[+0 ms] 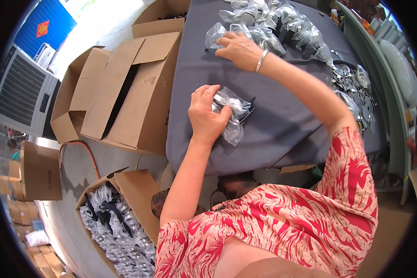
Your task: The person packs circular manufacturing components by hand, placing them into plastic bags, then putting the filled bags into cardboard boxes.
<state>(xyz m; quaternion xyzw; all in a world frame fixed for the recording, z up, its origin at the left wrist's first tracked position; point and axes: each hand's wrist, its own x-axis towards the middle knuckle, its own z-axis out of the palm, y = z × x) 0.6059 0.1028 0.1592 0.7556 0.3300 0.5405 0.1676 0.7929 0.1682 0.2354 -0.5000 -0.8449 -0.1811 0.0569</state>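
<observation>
My left hand (207, 113) is closed around a bundle of clear-bagged metal parts (234, 109) on the near part of the grey table. Thin dark edges stick out of this bundle on its right side, and loose plastic hangs toward me. Farther off, my right hand (242, 50), with a silver bangle at the wrist, reaches across to the left edge of a pile of bagged parts (264, 23). Its curled fingers are at a clear plastic bag (214, 34); the fingertips are partly hidden.
Loose flat metal pieces (354, 88) lie along the table's (194, 60) right side, beside a green shelf edge (380, 60). To the left stand a large carton (146, 92) and an air cooler (23, 88). An open box (141, 187) of bagged parts sits lower left.
</observation>
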